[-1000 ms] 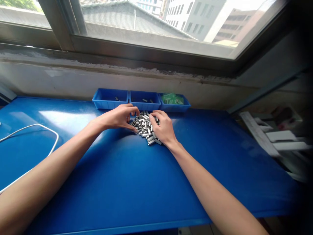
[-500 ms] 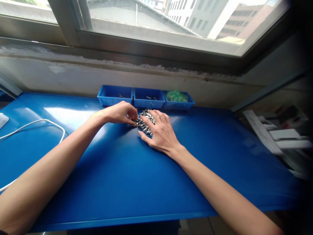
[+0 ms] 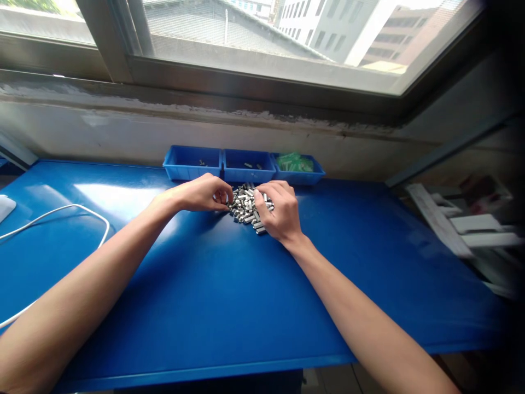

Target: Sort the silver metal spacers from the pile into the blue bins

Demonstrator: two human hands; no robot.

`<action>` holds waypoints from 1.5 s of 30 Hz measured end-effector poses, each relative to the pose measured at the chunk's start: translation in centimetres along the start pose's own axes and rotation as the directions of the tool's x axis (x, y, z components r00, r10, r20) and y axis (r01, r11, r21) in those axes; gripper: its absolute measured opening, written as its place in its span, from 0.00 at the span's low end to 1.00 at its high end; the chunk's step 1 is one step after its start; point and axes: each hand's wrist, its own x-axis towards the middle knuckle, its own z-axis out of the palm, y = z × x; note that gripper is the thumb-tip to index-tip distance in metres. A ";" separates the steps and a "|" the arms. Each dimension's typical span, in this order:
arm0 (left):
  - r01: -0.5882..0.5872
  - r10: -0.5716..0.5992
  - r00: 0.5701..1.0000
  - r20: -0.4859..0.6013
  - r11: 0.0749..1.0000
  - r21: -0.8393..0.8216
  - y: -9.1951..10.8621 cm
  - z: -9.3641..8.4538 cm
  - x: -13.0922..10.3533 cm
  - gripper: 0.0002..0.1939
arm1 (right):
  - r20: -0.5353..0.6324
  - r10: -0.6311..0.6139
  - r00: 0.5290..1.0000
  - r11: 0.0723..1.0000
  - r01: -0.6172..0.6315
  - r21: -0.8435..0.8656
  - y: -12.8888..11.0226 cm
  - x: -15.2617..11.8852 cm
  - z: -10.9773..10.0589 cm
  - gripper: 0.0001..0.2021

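Note:
A heap of small silver metal pieces [image 3: 246, 208], some long like hex standoffs and others like screws, lies on the blue table between my hands. At its left edge is my left hand [image 3: 205, 192], fingers curled and thumb and fingertips drawn together against the pieces. Whatever is between those fingertips is too small to make out. My right hand [image 3: 282, 210] rests over the heap's right side with its fingers bent inward and the thumb along the near side. The right fingertips are partly hidden, so any piece in them cannot be seen.
Three joined blue bins [image 3: 248, 174] stand behind the heap; the left and middle ones hold a few small pieces, the right one a green plastic bag [image 3: 294, 162]. A white cable [image 3: 77, 206] curves across the left of the blue table [image 3: 205, 306]. Window and wall rise behind.
My right hand has gone from spread flat over the heap to curled at its right side, uncovering more pieces. My left hand has stayed almost in place at the left edge.

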 end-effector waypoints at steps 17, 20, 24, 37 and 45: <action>-0.069 0.023 0.992 -0.123 0.922 -0.381 1.9 -0.2 -0.1 0.15 | 0.007 -0.173 0.985 0.984 0.173 0.046 0.5 -0.5 -0.8 0.09; -0.083 0.017 0.988 -0.154 0.899 -0.431 2.3 -0.2 -0.1 0.15 | -0.031 -0.208 0.978 0.977 0.209 0.048 0.7 -0.5 -0.6 0.08; -0.077 -0.045 0.961 -0.271 0.904 -0.421 2.4 -0.4 0.0 0.15 | -0.045 -0.232 0.972 0.971 0.234 0.045 0.9 -0.5 -0.5 0.07; 0.108 -0.299 0.600 -0.742 0.950 -0.294 0.5 -1.0 -0.1 0.13 | -0.020 -0.210 0.978 0.976 0.211 0.055 1.4 -0.5 -0.1 0.08; -0.079 0.102 0.982 -0.160 0.987 0.143 0.9 -0.5 -0.4 0.13 | -0.021 -0.198 0.980 0.979 0.198 0.045 1.5 -0.5 -0.2 0.08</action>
